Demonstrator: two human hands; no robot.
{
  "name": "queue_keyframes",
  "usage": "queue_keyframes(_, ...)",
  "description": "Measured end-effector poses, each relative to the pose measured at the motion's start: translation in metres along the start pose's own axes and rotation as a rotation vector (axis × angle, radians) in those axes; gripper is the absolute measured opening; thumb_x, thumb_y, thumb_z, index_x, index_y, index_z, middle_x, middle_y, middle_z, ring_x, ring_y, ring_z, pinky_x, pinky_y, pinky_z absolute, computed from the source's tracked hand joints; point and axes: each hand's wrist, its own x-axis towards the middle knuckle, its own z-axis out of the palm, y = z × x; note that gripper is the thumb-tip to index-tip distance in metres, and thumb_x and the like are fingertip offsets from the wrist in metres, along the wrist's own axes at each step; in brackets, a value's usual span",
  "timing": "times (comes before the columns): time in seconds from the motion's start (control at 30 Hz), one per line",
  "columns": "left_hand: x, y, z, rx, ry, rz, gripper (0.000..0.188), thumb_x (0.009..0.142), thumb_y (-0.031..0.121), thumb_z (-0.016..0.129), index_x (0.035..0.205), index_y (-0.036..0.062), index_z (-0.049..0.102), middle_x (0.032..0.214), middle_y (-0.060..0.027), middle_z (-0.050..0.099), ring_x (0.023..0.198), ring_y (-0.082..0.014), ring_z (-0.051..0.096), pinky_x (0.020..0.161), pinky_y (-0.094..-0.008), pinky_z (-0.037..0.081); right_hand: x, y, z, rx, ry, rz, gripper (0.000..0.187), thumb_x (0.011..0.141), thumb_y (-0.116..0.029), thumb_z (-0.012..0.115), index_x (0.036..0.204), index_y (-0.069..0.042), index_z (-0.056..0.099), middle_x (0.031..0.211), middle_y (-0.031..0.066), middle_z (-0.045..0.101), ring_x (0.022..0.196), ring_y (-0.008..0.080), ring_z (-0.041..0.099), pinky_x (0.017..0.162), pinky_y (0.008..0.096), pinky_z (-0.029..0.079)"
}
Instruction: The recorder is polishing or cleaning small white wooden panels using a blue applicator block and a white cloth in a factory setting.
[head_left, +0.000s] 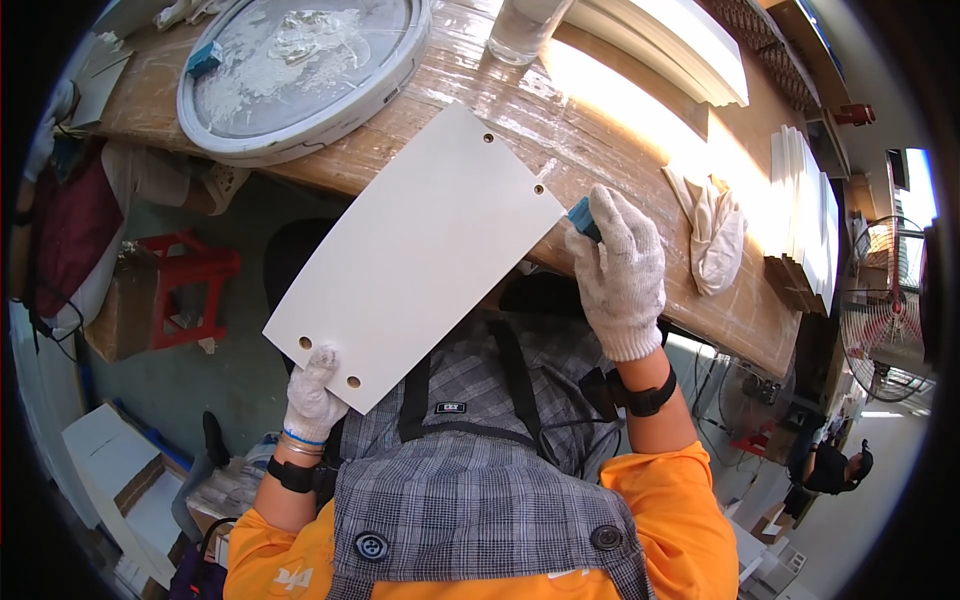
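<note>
A white panel (415, 265) with small round holes near both ends slants from my lap over the table's front edge. My left hand (315, 400), in a white knitted glove, grips its near end, thumb on top and the other fingers hidden underneath. Gloved too, my right hand (622, 275) pinches a small blue block (584, 217) beside the panel's right corner. Whether the block touches the panel's edge, I cannot tell. Beyond the panel's far end, a round grey lid (250, 120) carries smeared white paste (312, 38) and another blue block (205, 59).
On the wooden table (480, 95) stand a clear cup (527, 30) and stacked white panels (665, 45). A loose glove (715, 235) lies right of my right hand, near upright panels (800, 220). A red stool (190, 285) is at left; a fan (885, 300) at right.
</note>
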Motion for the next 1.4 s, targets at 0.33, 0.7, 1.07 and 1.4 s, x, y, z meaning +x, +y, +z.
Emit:
queue_keyframes(0.33, 0.0011, -0.0004, -0.002, -0.013, -0.01, 0.004, 0.052, 0.085, 0.017, 0.06, 0.131, 0.0021, 0.041, 0.122, -0.0126, 0.055, 0.113, -0.028, 0.056, 0.097, -0.0435, 0.047, -0.0014, -0.0036, 0.0022, -0.039, -0.007, 0.01, 0.052, 0.078, -0.011, 0.071, 0.127, -0.006, 0.053, 0.115, 0.0166, 0.058, 0.101, 0.0337, 0.057, 0.087, 0.0417, 0.047)
queue_keyframes(0.7, 0.0008, 0.0005, -0.0013, -0.032, 0.04, -0.039, 0.06, 0.08, 0.011, 0.063, 0.134, 0.0051, 0.038, 0.125, -0.0117, 0.053, 0.115, -0.028, 0.055, 0.098, -0.0453, 0.047, -0.0029, -0.0032, 0.0054, 0.018, -0.008, -0.012, 0.05, 0.079, -0.008, 0.07, 0.126, -0.006, 0.053, 0.114, 0.0169, 0.059, 0.1, 0.0338, 0.058, 0.086, 0.0413, 0.048)
queue_keyframes(1.07, 0.0013, -0.0006, -0.0019, -0.013, 0.039, -0.016, 0.06, 0.08, 0.011, 0.06, 0.135, 0.0061, 0.037, 0.125, -0.012, 0.052, 0.117, -0.0291, 0.053, 0.1, -0.0464, 0.045, -0.0039, 0.0, 0.005, -0.042, 0.023, -0.028, 0.05, 0.078, -0.01, 0.07, 0.125, -0.006, 0.053, 0.114, 0.0163, 0.058, 0.099, 0.0336, 0.057, 0.085, 0.0413, 0.048)
queue_keyframes(1.4, 0.0012, -0.0003, -0.0005, -0.024, 0.05, -0.022, 0.061, 0.08, 0.011, 0.061, 0.136, 0.0068, 0.038, 0.125, -0.0122, 0.052, 0.117, -0.0286, 0.053, 0.1, -0.0462, 0.045, -0.0046, -0.0032, 0.0051, -0.034, 0.029, -0.024, 0.051, 0.078, -0.01, 0.071, 0.126, -0.006, 0.052, 0.115, 0.0161, 0.058, 0.1, 0.0333, 0.057, 0.086, 0.0411, 0.047)
